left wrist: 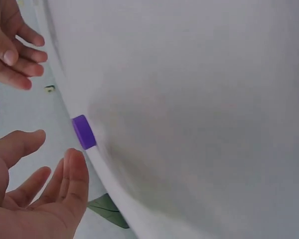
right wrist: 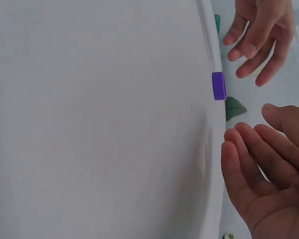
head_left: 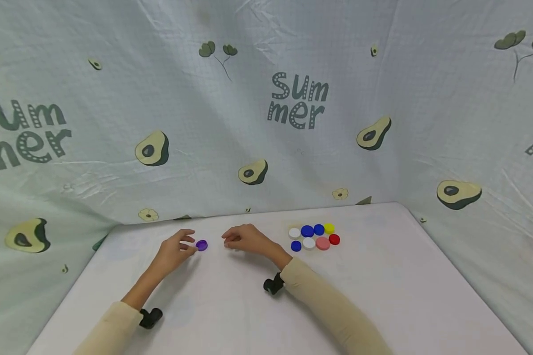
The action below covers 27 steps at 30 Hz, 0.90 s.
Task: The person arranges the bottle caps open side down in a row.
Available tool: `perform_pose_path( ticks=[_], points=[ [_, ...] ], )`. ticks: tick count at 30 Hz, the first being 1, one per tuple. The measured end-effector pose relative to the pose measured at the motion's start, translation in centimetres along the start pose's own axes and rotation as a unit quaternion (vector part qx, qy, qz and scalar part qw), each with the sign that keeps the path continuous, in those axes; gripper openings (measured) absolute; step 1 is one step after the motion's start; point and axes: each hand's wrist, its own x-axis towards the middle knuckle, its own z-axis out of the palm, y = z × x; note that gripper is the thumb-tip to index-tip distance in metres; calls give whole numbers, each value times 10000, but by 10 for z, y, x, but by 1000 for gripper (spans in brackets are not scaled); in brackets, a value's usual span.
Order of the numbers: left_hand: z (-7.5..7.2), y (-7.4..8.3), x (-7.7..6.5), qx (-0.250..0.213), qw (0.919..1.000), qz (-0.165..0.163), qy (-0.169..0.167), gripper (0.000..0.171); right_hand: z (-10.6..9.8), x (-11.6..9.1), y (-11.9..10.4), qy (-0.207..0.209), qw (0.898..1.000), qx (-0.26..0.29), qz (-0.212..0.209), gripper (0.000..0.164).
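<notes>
A small round purple cap (head_left: pixel 202 245) lies on the white table, left of its middle. My left hand (head_left: pixel 175 252) is just left of it, thumb and fingers apart; the left wrist view shows a gap between the fingertips and the purple cap (left wrist: pixel 84 132). On the other side, my right hand (head_left: pixel 247 238) hovers over the table with loosely bent fingers and nothing in them. From the right wrist, the purple cap (right wrist: pixel 219 85) appears between the two hands, apart from the right fingers.
To the right is a group of round caps: white caps (head_left: pixel 308 243), blue caps (head_left: pixel 307 231), a yellow cap (head_left: pixel 329 228), a pink cap (head_left: pixel 323 243) and a red cap (head_left: pixel 334 239). A printed curtain (head_left: pixel 195 123) hangs behind the white table (head_left: pixel 382 291).
</notes>
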Motion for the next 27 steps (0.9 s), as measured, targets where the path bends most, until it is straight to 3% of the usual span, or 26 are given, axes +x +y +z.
perform_pose_path(
  ticks=[10, 16, 22, 27],
  points=[
    [-3, -11, 11, -460, 9974, -389, -399, 53, 19, 30, -8, 543, 9957, 345, 665, 28],
    [2, -12, 14, -707, 9953, -383, -536, 54, 28, 38, -7, 734, 9951, -28, 662, 31],
    [5, -11, 16, -557, 9963, -496, -428, 49, 33, 45, -16, 538, 9951, -510, 659, 36],
    [7, -10, 20, -407, 9970, -546, -371, 42, 40, 49, -19, 638, 9918, -720, 846, 33]
  ],
)
